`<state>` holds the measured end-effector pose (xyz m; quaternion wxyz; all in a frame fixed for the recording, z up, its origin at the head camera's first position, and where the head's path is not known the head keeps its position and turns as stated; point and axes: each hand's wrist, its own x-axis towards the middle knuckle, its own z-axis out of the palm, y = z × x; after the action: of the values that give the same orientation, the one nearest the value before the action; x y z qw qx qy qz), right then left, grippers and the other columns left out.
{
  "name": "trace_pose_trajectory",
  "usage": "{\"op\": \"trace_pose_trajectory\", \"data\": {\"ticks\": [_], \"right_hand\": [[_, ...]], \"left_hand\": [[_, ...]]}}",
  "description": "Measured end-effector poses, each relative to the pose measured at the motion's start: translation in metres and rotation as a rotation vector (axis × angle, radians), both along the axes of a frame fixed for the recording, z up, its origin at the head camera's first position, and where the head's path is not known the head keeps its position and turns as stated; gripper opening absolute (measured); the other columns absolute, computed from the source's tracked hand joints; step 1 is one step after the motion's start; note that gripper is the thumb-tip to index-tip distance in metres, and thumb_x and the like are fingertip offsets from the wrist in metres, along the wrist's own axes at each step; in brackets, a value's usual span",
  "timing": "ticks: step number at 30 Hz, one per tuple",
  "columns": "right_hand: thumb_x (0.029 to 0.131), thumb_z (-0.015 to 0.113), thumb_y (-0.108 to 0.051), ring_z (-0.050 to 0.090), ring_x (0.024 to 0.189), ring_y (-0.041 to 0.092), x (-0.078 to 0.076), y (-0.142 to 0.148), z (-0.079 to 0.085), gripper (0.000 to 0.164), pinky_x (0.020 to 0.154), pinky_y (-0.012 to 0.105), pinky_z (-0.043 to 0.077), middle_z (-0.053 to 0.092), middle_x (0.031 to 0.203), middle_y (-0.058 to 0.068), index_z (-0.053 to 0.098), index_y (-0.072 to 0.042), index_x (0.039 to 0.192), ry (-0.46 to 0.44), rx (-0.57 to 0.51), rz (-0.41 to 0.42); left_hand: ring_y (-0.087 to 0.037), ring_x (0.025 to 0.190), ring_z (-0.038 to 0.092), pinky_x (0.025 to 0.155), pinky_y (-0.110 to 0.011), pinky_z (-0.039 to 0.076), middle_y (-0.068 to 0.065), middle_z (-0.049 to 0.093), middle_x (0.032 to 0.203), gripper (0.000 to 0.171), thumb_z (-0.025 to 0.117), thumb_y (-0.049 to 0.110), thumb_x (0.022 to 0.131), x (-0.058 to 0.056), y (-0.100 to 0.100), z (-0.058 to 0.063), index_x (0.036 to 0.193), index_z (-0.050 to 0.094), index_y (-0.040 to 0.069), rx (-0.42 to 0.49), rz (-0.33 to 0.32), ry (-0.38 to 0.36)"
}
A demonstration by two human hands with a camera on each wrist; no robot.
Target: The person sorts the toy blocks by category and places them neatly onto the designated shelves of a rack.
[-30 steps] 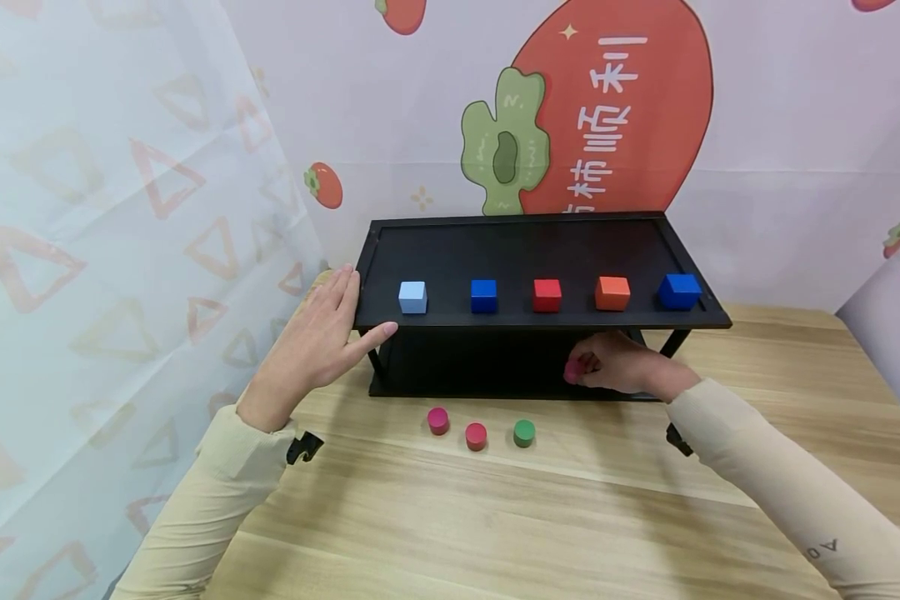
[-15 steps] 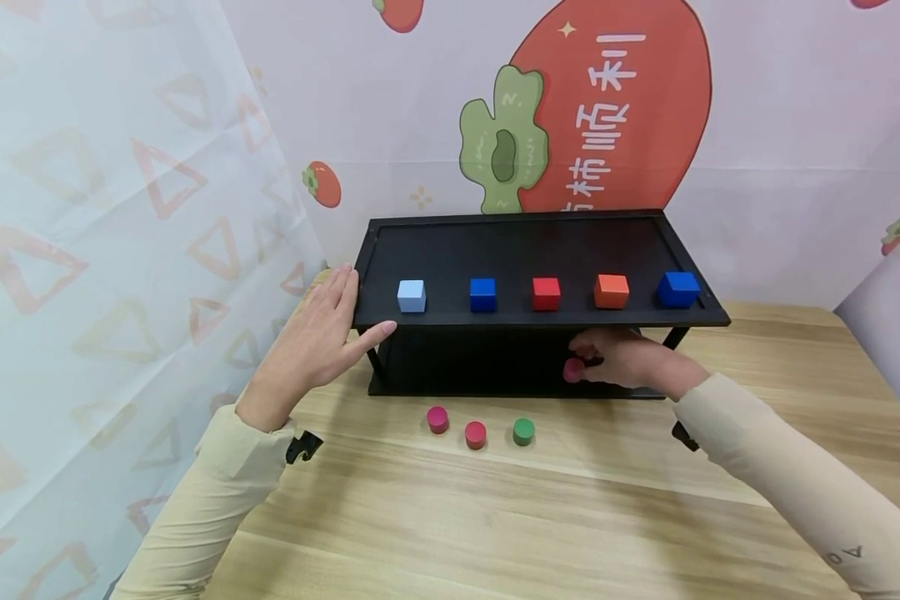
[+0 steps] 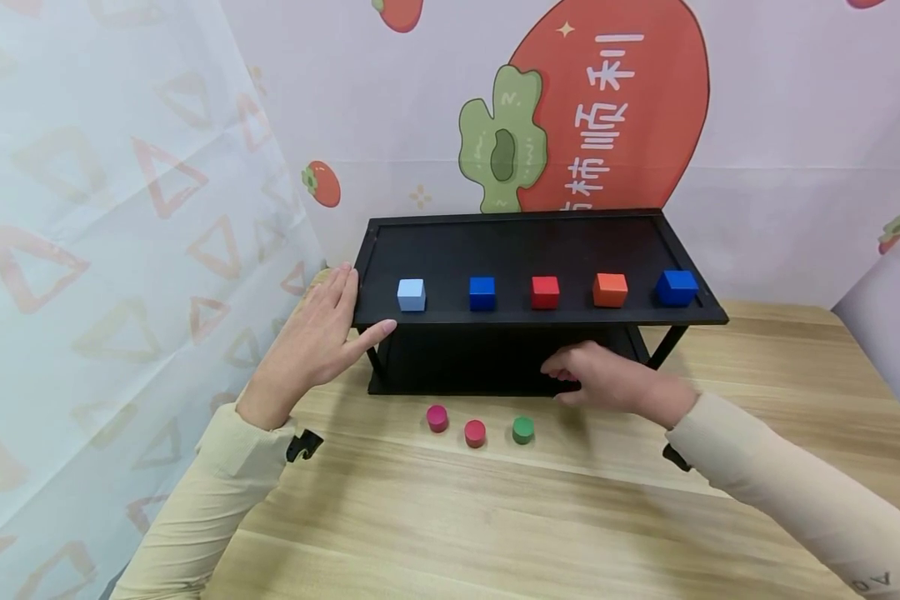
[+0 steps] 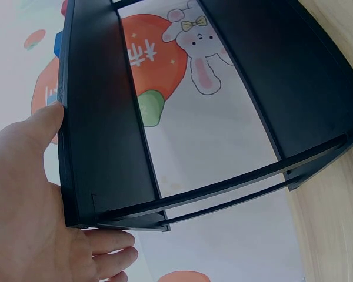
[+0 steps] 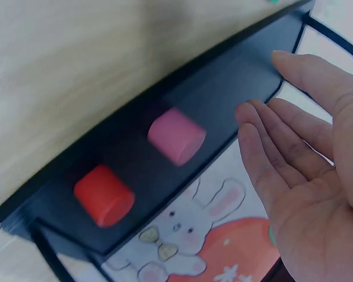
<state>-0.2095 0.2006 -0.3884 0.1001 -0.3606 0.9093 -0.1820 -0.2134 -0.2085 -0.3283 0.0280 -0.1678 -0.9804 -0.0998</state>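
A black two-tier rack (image 3: 517, 250) stands on the wooden table. Against its left end rests my left hand (image 3: 311, 337), fingers straight along the side and thumb touching the front edge. My right hand (image 3: 607, 375) is at the opening of the lower tier, thumb spread from the fingers and nothing held. Just off its fingertips, a pink cylinder (image 5: 176, 136) stands on the lower shelf, beside a red cylinder (image 5: 104, 195). In the head view the right hand mostly hides these two. In front of the rack lie a magenta cylinder (image 3: 437, 418), a pinkish-red cylinder (image 3: 475, 432) and a green cylinder (image 3: 522, 430).
Along the rack's top sit a light blue cube (image 3: 412, 295), a blue cube (image 3: 482, 293), a red cube (image 3: 545, 292), an orange cube (image 3: 610, 290) and another blue cube (image 3: 677, 287). A printed curtain (image 3: 390, 108) hangs behind and to the left.
My right hand has let go of the pink cylinder on the lower shelf and drawn back slightly toward the front and left. The left hand stays on the rack.
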Motion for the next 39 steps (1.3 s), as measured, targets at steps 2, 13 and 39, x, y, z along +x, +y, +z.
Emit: {"op": "trace_pose_trajectory", "data": {"ticks": [2,13,39], "right_hand": [[0.089,0.083,-0.004,0.074,0.100,0.023,0.004,-0.005,-0.001,0.037,0.090,0.040,0.065,0.076,0.119,0.017,0.073,0.004,0.123,-0.029,0.006,0.014],[0.088,0.085,-0.009,0.069,0.096,0.015,0.019,-0.024,-0.024,0.039,0.089,0.035,0.065,0.077,0.115,0.006,0.074,0.000,0.124,-0.120,-0.036,0.107],[0.091,0.083,-0.007,0.068,0.088,0.014,0.006,-0.034,-0.014,0.026,0.087,0.032,0.066,0.073,0.104,0.001,0.076,-0.004,0.116,-0.121,-0.062,0.094]], "left_hand": [[-0.037,0.166,0.011,0.136,-0.056,0.011,-0.021,0.009,0.178,0.104,0.042,0.072,0.104,0.000,0.000,0.000,0.167,0.011,-0.005,-0.002,0.001,0.004],[-0.035,0.167,0.010,0.137,-0.054,0.009,-0.019,0.008,0.178,0.105,0.042,0.074,0.103,0.000,0.000,0.000,0.168,0.010,-0.003,0.000,0.010,-0.013],[-0.036,0.167,0.011,0.136,-0.054,0.010,-0.021,0.007,0.178,0.104,0.042,0.072,0.104,0.000,0.000,0.001,0.167,0.009,-0.004,-0.015,0.009,-0.012]]}}
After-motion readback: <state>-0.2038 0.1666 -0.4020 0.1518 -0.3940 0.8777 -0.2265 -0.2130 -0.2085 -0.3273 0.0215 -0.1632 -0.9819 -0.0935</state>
